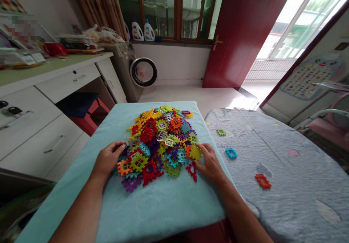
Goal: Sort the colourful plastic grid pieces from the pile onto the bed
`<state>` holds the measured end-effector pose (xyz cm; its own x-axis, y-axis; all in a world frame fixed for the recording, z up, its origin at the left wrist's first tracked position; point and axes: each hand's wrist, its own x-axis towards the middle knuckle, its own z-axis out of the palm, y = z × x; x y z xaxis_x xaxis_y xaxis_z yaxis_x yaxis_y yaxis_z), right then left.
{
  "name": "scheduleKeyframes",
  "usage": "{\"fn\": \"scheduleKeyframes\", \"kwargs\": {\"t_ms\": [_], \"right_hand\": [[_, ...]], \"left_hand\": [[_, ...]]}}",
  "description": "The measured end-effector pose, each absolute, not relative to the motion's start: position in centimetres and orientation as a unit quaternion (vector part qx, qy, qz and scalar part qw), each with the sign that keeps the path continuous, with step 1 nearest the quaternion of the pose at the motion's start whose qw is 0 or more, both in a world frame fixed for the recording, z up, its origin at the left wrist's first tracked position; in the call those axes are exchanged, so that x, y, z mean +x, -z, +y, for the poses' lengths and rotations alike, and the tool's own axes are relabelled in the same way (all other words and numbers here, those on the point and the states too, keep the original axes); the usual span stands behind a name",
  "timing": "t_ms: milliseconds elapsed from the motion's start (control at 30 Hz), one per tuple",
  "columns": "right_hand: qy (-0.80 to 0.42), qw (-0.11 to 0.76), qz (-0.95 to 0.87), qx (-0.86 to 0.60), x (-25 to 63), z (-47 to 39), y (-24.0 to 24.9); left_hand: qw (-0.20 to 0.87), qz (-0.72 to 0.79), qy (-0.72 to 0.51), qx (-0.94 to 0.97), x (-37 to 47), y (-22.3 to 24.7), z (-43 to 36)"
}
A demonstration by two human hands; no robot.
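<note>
A heap of colourful plastic interlocking building pieces (162, 145) lies on the light blue cloth of the near table (152, 214). Many are notched squares with window shapes; others are triangles. At the heap's left edge is my left hand (109, 159), thumb and fingers pressed together, what is between them too small to make out. My right hand (209, 163) rests at the right edge, thumb and fingers apart beside a yellow-green piece (195, 153). Just below that piece lies a red triangular piece (192, 171). A purple notched piece (131, 183) is at the front left of the heap.
To the right, a second table with a grey-blue patterned cloth (294, 203) bears a green piece (221, 132), a blue piece (231, 153) and an orange-red piece (263, 181). A drawer cabinet (29, 126), a stool (84, 108) and an open-doored washing machine (124, 72) stand left.
</note>
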<state>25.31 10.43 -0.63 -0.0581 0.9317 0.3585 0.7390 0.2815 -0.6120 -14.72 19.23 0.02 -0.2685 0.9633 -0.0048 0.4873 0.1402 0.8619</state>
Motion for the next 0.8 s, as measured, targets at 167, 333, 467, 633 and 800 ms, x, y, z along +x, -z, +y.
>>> {"fn": "scheduleKeyframes", "kwargs": {"t_ms": [167, 333, 467, 633, 800], "right_hand": [[-0.147, 0.403, -0.69, -0.582, 25.2, 10.5, 0.7], [-0.153, 0.472, -0.622, -0.605, 26.5, 11.0, 0.4], [-0.12, 0.497, -0.57, -0.643, 29.8, 10.5, -0.5], [-0.072, 0.458, -0.537, -0.705, 37.3, 7.7, 0.5], [-0.011, 0.4, -0.455, -0.795, 46.9, 3.4, 4.8]], "left_hand": [[0.303, 0.692, -0.391, 0.526, -14.9, 0.2, 19.4], [0.303, 0.69, -0.389, 0.53, -14.9, 0.3, 19.4], [0.317, 0.69, -0.385, 0.524, -14.8, 0.1, 19.4], [0.328, 0.679, -0.364, 0.547, -14.6, -0.6, 19.3], [0.339, 0.68, -0.334, 0.558, -14.8, -0.9, 19.9]]}}
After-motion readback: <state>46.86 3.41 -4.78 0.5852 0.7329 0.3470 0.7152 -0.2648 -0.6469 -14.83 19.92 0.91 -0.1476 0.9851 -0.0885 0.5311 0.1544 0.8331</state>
